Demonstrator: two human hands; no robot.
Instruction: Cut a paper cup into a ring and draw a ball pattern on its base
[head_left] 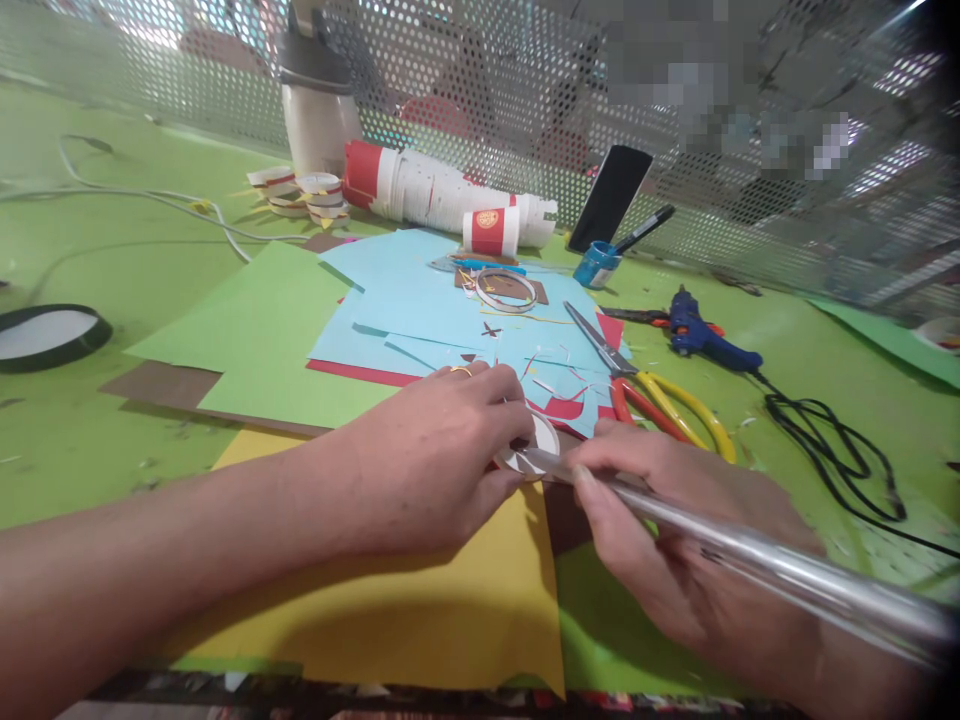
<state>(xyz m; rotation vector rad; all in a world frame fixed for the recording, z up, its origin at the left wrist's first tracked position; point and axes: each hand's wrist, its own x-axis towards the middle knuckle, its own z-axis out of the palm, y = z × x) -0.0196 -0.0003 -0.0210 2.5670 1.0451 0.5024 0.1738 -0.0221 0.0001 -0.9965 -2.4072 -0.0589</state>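
My left hand is closed on a small white paper cup base, holding it down over the paper sheets. Its thumb and fingertips hide part of the round piece. In my right hand is a long silver craft knife, pinched near its front end. The knife's tip touches the white piece beside my left fingertips. Just beyond my right hand lie large scissors with red and yellow handles, blades apart. Yellow paper lies under my left forearm.
Behind are light blue sheets with scraps, a white ring, stacked paper cups and a red-white cup. To the right are a blue glue gun, its black cord, a blue jar and a phone. Black tape lies left.
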